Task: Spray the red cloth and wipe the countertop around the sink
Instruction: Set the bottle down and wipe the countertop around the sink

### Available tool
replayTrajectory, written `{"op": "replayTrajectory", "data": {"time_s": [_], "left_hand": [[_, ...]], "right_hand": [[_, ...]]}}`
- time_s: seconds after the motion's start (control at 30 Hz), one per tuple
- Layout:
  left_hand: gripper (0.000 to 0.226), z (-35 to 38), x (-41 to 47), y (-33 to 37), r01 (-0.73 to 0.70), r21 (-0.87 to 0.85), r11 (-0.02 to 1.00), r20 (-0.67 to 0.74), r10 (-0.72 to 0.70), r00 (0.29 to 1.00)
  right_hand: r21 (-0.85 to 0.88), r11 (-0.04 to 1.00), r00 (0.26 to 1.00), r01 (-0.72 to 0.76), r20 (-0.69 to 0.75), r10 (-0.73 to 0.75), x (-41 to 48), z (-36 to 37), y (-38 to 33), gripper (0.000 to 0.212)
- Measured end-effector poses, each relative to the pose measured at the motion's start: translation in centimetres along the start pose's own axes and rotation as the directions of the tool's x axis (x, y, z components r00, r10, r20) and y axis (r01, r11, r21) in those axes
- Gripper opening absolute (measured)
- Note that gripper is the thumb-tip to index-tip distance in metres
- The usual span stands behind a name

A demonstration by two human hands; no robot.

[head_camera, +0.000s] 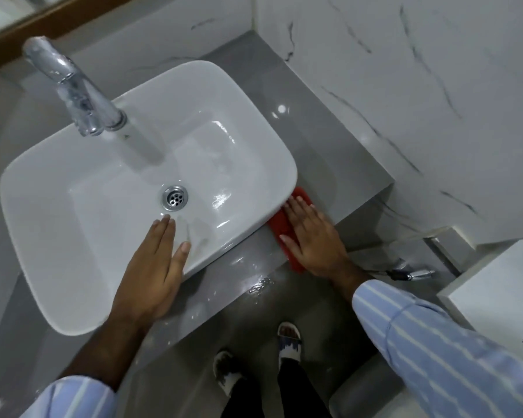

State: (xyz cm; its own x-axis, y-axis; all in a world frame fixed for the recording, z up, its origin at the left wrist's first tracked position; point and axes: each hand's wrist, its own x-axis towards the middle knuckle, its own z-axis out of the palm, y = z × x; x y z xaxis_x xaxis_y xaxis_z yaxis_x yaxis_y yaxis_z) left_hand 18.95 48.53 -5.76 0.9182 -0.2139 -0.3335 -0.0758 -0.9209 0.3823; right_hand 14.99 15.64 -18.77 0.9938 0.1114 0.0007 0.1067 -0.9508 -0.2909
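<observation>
- At far left we see the grey counter running behind and beside the white sink, which sits on top of it.
- A chrome tap rises from the sink's back rim, its spout leaning over the basin.
- The drain lies at the middle of the basin floor.
- Our left hand lies flat and open on the sink's front rim, fingers together and reaching into the basin toward the drain; it holds nothing.
- Just past the sink's right front corner, wet streaks shine on the counter's front strip.
- The red cloth lies on the counter, touching the sink's right edge near that corner.
- Our right hand presses flat on the cloth, fingers spread and open, fingertips at the sink's edge; most of the cloth is hidden beneath it.
- At right, a white marble wall meets the counter's end.
- Below, two sandalled feet stand on the floor.
</observation>
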Motion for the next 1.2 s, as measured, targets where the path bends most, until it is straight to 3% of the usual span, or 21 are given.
{"op": "replayTrajectory", "data": {"time_s": [0.13,0.23,0.33,0.57,0.67,0.77,0.9,1.0,1.1,1.2], "left_hand": [[0.081,-0.1,-0.1,0.3,-0.023,0.004,1.0,-0.03,0.023,0.999],[0.083,-0.3,-0.1,0.2,-0.04,0.013,0.999,-0.039,0.041,0.998],[0.076,-0.5,-0.8,-0.3,-0.079,0.081,0.994,-0.072,0.084,0.994],[0.071,-3.5,-6.8,-11.9,0.043,0.379,0.924,-0.197,0.035,0.98],[0.064,-3.2,-6.5,-13.2,-0.012,0.396,0.918,-0.241,0.116,0.964],[0.061,-2.9,-6.5,-13.2,-0.035,0.391,0.92,-0.26,0.147,0.954],[0.059,-3.1,-6.5,-13.6,-0.077,0.385,0.919,-0.272,0.193,0.943],[0.061,-3.5,-6.2,-14.2,-0.135,0.379,0.916,-0.24,0.238,0.941],[0.061,-4.2,-5.8,-14.8,-0.19,0.365,0.911,-0.199,0.276,0.94],[0.058,-4.5,-6.1,-14.9,-0.209,0.352,0.912,-0.182,0.286,0.941]], "right_hand": [[0.048,0.983,0.982,-0.175,-0.057,0.177,-1.1,2.0,-5.5,0.071],[0.039,0.999,0.999,-0.033,-0.009,0.033,-2.5,3.8,-10.1,0.072],[0.007,0.998,0.998,0.058,0.0,-0.058,-2.9,3.9,-9.9,0.073],[0.019,0.986,0.984,-0.163,-0.072,0.164,-2.6,4.1,-11.6,0.069],[0.018,0.998,0.995,-0.065,-0.078,0.066,-3.6,5.5,-15.9,0.066],[-0.009,0.988,0.987,0.156,0.038,-0.155,-4.6,7.3,-20.7,0.068],[-0.027,0.945,0.945,0.325,0.047,-0.323,-4.1,7.1,-19.6,0.069],[-0.051,0.983,0.983,0.178,-0.043,-0.18,-4.2,6.8,-18.1,0.07],[-0.04,0.998,0.999,0.041,-0.016,-0.042,-4.4,7.1,-20.3,0.07],[-0.007,0.994,0.991,0.109,0.082,-0.108,-5.0,7.7,-25.0,0.07]]}}
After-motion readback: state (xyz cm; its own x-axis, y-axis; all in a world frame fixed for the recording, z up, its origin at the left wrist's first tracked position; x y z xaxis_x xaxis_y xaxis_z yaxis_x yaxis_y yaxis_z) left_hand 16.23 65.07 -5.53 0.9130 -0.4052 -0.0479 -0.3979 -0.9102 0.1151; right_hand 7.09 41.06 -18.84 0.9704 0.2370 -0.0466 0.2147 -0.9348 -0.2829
